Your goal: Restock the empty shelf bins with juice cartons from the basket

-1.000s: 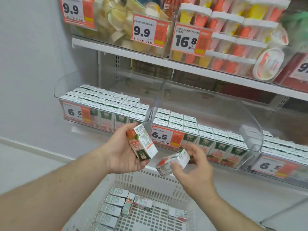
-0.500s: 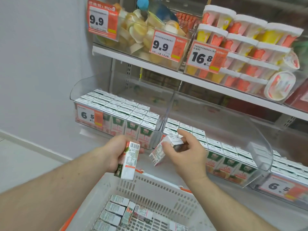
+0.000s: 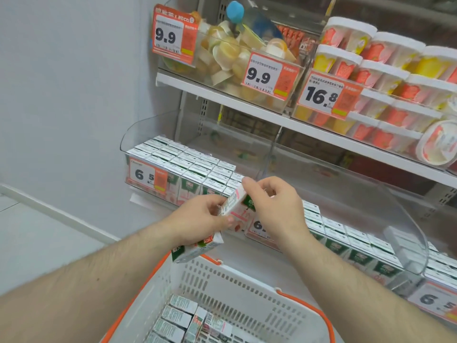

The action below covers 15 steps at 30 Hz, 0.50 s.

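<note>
Juice cartons, small white boxes with green and red print, show in several places: one tilted carton (image 3: 236,206) at the frame's centre is pinched by the right hand (image 3: 272,209) at its top, the left hand's (image 3: 200,221) fingertips touching its lower side. The left hand also grips a second carton (image 3: 195,251) under its palm. More cartons lie in the white perforated plastic basket with orange rim (image 3: 247,288) at the bottom. Behind, clear plastic shelf bins (image 3: 153,127) hold upright carton rows.
</note>
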Tool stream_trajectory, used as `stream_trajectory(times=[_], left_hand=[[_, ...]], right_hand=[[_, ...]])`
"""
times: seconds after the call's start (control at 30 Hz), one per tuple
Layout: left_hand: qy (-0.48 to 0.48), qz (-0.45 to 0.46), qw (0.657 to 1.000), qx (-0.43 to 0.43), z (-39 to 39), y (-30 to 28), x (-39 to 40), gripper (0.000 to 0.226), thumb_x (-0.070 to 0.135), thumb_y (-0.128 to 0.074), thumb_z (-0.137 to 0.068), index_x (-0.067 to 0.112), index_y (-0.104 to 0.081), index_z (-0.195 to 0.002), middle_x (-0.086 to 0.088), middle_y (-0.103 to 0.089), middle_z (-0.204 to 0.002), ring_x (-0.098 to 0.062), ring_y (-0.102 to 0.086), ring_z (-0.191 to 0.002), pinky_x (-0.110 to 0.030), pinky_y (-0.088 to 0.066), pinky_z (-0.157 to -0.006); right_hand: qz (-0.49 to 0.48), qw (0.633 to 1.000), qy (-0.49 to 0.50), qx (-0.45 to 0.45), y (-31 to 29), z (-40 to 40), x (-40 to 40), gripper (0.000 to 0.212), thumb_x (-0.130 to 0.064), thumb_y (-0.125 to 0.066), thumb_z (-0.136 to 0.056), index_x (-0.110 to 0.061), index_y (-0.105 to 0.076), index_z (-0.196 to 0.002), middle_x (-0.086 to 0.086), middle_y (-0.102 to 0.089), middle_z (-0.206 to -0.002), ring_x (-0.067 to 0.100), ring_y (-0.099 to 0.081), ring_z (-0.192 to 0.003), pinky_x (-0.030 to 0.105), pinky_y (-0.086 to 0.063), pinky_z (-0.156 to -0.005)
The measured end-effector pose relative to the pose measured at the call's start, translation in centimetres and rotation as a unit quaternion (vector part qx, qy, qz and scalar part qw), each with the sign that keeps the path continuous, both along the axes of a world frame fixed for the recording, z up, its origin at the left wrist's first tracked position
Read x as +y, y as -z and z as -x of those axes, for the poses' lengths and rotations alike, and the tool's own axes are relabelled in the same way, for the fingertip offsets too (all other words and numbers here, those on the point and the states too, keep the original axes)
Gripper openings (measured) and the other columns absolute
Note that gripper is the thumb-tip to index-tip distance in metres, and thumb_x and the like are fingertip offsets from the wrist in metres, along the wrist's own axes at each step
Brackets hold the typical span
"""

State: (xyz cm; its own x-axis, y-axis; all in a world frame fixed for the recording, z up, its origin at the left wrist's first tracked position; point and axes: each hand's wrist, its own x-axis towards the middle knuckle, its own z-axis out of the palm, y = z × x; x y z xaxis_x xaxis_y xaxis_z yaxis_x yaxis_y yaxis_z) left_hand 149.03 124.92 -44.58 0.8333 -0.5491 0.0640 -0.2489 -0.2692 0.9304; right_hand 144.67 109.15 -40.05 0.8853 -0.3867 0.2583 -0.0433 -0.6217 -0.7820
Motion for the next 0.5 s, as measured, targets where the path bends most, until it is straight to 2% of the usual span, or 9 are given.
stream_trajectory(times=[0.1, 0.17, 0.23, 0.27, 0.33, 0.4, 0.5], left_hand=[[-0.029, 0.003, 0.999, -0.041, -0.7, -0.3, 0.3, 0.018, 0.024, -0.071, -0.087, 0.036, -0.069, -0.100, 0.016, -0.074, -0.091, -0.002, -0.067, -0.089, -0.036, -0.051, -0.092], [-0.070, 0.030, 0.997, -0.033, -1.1, -0.7, 0.1, 0.019, 0.032, -0.071, -0.086, 0.034, -0.069, -0.105, 0.010, -0.074, -0.090, -0.003, -0.068, -0.083, -0.033, -0.054, -0.082], [-0.131, 0.075, 0.988, 0.022, -1.4, -1.1, 0.0, 0.018, 0.039, -0.069, -0.087, 0.027, -0.070, -0.100, 0.004, -0.074, -0.089, -0.005, -0.068, -0.078, -0.026, -0.050, -0.067], [-0.159, 0.091, 0.981, 0.058, -1.7, -1.1, -0.1, 0.019, 0.039, -0.067, -0.088, 0.022, -0.071, -0.095, 0.002, -0.073, -0.090, -0.010, -0.068, -0.084, -0.026, -0.047, -0.066], [-0.192, 0.093, 0.966, 0.144, -2.1, -1.2, -0.1, 0.030, 0.042, -0.061, -0.090, 0.015, -0.074, -0.090, -0.003, -0.070, -0.090, -0.024, -0.065, -0.093, -0.028, -0.047, -0.073], [-0.179, 0.089, 0.953, 0.228, -2.3, -1.1, -0.2, 0.039, 0.047, -0.057, -0.092, 0.013, -0.074, -0.086, -0.007, -0.068, -0.084, -0.027, -0.064, -0.084, -0.033, -0.048, -0.075], [-0.168, 0.124, 0.926, 0.315, -2.9, -0.9, -0.6, 0.045, 0.049, -0.054, -0.094, 0.009, -0.072, -0.088, -0.006, -0.064, -0.058, -0.022, -0.060, -0.060, -0.028, -0.048, -0.064]], right_hand=[[0.125, 0.990, -0.041, 0.044, -2.5, -0.7, 0.5, 0.025, -0.040, -0.061, -0.080, -0.017, -0.064, -0.073, -0.002, -0.065, -0.076, 0.019, -0.060, -0.079, 0.036, -0.051, -0.070], [0.171, 0.984, -0.043, 0.035, -4.3, -1.8, 0.6, 0.019, -0.034, -0.059, -0.078, -0.018, -0.065, -0.070, -0.004, -0.065, -0.072, 0.020, -0.061, -0.075, 0.035, -0.052, -0.065], [0.198, 0.980, -0.023, 0.001, -6.0, -3.5, 0.5, 0.020, -0.035, -0.057, -0.077, -0.019, -0.068, -0.076, -0.003, -0.066, -0.075, 0.020, -0.062, -0.075, 0.034, -0.053, -0.065], [0.221, 0.975, -0.009, -0.010, -6.8, -4.7, 0.4, 0.022, -0.037, -0.056, -0.079, -0.019, -0.068, -0.081, -0.002, -0.067, -0.078, 0.021, -0.061, -0.076, 0.033, -0.051, -0.065], [0.288, 0.958, 0.017, 0.001, -7.8, -7.5, 0.0, 0.026, -0.040, -0.055, -0.082, -0.017, -0.066, -0.085, 0.002, -0.066, -0.082, 0.025, -0.061, -0.078, 0.032, -0.049, -0.064], [0.348, 0.936, 0.030, 0.043, -8.0, -10.2, -0.1, 0.030, -0.041, -0.054, -0.087, -0.012, -0.063, -0.089, 0.006, -0.065, -0.086, 0.029, -0.061, -0.082, 0.033, -0.049, -0.065], [0.404, 0.908, 0.040, 0.105, -7.2, -13.0, -0.1, 0.022, -0.036, -0.055, -0.090, -0.014, -0.054, -0.088, 0.006, -0.057, -0.088, 0.031, -0.055, -0.081, 0.033, -0.043, -0.066]])
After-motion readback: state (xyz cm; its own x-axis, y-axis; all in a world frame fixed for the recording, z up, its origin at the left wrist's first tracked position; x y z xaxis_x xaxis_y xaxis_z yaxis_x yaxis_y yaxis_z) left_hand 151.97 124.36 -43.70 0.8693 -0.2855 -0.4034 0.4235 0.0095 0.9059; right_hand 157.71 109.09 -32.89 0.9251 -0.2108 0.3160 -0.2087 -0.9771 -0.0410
